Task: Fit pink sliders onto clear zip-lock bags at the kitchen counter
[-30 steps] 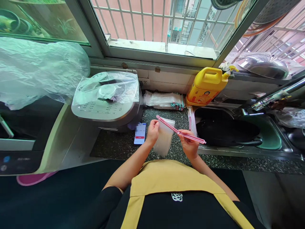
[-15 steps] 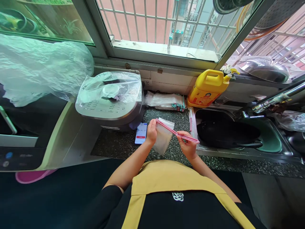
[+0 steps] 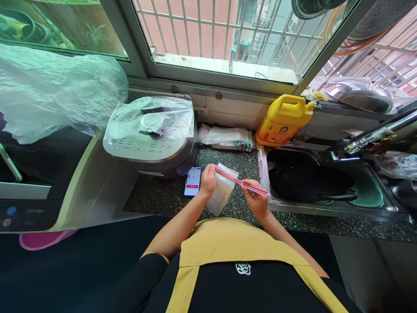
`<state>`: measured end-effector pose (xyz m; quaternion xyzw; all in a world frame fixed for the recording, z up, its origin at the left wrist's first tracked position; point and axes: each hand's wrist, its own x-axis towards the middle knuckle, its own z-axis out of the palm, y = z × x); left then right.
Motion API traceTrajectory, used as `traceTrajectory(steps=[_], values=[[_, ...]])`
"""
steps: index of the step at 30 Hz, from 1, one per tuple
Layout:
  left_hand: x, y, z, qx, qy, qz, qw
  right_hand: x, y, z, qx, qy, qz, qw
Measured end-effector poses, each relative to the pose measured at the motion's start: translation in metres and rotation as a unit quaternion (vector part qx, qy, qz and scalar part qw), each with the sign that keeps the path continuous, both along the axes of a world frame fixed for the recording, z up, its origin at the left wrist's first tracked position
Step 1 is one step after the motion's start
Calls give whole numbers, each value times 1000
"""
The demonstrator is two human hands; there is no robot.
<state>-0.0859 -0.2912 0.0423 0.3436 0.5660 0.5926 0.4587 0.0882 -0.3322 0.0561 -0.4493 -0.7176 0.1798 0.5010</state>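
Note:
My left hand [image 3: 207, 180] is closed on the top corner of a small clear plastic bag [image 3: 220, 195], which hangs down with something pale inside. A long pink bag-sealing clip [image 3: 230, 175] slants across the bag just below its upper edge. The clip's right part sticks out past the bag, and my right hand [image 3: 256, 200] pinches it there between thumb and fingers. The clip's left end meets the fingers of my left hand. Left of that hand, a phone [image 3: 192, 181] with a lit screen lies on the dark speckled counter [image 3: 163, 198].
A rice cooker [image 3: 146, 150] under plastic film stands at the left. Packs of plastic bags [image 3: 224, 137] lie against the wall. A yellow pump jug [image 3: 283, 121] stands by the sink [image 3: 374, 191], where a black wok [image 3: 309, 182] sits.
The bag's lower end has swung slightly left and down toward me. The clip's right end has shifted a little left. Both hands keep their grip.

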Motion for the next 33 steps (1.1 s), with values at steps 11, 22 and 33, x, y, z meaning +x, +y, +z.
traceTrajectory(steps=[11, 22, 33], values=[[1, -5, -2, 2, -8, -5, 1000, 0, 0, 4, 70, -2, -14, 997], [6, -10, -3, -15, -18, -24, 999, 1, 0, 8, 26, -41, 3, 999], [5, -12, 6, -8, -29, -53, 998, 1, 2, 0, 19, -66, 22, 997]])
